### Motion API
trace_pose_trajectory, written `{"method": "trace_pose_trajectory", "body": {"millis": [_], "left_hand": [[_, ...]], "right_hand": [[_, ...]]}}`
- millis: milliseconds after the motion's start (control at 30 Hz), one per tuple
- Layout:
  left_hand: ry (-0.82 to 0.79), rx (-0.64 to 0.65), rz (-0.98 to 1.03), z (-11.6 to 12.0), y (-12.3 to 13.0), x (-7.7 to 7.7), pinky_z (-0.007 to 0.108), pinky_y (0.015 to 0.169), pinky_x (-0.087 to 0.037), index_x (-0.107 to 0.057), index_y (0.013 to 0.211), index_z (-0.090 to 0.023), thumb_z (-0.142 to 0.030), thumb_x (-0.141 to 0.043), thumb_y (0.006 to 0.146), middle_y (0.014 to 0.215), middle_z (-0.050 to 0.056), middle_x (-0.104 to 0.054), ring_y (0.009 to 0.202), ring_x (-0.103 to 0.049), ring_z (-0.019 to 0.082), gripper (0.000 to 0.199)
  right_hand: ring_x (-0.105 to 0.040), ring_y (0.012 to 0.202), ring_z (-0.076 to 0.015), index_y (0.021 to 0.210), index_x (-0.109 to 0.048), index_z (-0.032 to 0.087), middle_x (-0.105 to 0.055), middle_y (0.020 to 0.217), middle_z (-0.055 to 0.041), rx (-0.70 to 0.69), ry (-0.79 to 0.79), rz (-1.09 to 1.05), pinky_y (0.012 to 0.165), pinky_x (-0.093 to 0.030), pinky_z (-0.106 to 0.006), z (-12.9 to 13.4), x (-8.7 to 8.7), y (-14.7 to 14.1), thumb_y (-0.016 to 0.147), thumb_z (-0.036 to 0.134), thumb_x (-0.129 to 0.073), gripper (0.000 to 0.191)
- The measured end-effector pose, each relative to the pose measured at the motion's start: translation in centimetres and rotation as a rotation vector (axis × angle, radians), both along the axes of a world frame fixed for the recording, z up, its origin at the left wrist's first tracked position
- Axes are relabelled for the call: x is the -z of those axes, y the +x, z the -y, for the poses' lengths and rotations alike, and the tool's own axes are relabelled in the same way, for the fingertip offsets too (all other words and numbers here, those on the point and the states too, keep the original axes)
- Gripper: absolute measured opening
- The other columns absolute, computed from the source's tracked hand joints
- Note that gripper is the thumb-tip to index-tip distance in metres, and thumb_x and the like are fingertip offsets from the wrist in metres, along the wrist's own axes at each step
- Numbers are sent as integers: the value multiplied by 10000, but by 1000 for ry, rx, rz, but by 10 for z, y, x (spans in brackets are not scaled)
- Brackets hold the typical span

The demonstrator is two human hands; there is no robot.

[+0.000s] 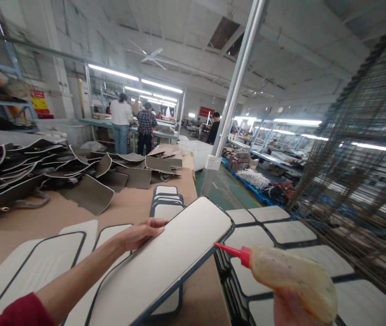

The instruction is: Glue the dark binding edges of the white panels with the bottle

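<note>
A long cream panel point(169, 262) with rounded corners and a dark edge is tilted up over the table, and my left hand point(145, 232) grips its upper left edge. At the lower right, my right hand point(291, 305) is wrapped round a yellowish squeeze bottle point(291, 274) with a red nozzle. The nozzle's tip is at the panel's dark right edge, close to the upper corner; whether it touches is hard to tell. More cream panels point(52, 258) lie on the brown table at the left, partly under my forearm.
Dark olive pieces with pale edges point(94, 192) are heaped on the brown table point(138, 199). Small cream panels point(167, 209) are stacked beyond my hand. Rows of dark-edged cream panels point(291, 231) stand at the right, near a wire rack point(359, 149). A metal post point(235, 81) rises ahead. Several people work farther back.
</note>
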State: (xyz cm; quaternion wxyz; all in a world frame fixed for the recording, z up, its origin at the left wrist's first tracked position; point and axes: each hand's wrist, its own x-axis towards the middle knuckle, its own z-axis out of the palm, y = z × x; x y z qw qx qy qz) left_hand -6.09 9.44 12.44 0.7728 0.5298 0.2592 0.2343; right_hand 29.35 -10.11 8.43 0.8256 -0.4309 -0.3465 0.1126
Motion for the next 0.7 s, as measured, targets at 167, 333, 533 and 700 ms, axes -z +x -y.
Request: {"method": "trace_pose_trajectory", "body": {"millis": [167,333,533,700], "left_hand": [[-19,-13,24,1,3,1,248,772,-581,-771,1218,-163,-364,-916,689,1046,104,-817,830,-754,194,584],[-22,-25,43,1,3,-1,237,758,-582,-775,1211,-163,-371,-921,695,1038,103,-819,813,-752,179,575],[-35,-65,51,0,5,-3,233,745,-578,-788,1174,-148,-364,-938,662,1003,103,-823,801,-748,181,576],[-36,-98,57,-1,9,-5,239,737,-579,-789,1166,-138,-378,-954,630,988,104,-823,788,-747,184,610]], "right_hand": [[-657,1166,-287,1257,-664,292,-661,1361,-42,32,29,-36,893,-626,-391,-2,-12,-14,669,336,-942,653],[-697,1078,-323,1047,-715,283,-749,1141,-36,34,30,57,832,-643,-454,-2,-27,-26,692,359,-924,419],[-715,1022,-277,1105,-729,302,-753,1155,-14,-12,79,25,839,-652,-405,-3,-32,-35,672,332,-941,483],[-725,1040,-288,1052,-719,228,-706,1303,-75,27,64,131,769,-666,-377,-7,-8,-22,739,297,-891,364]]}}
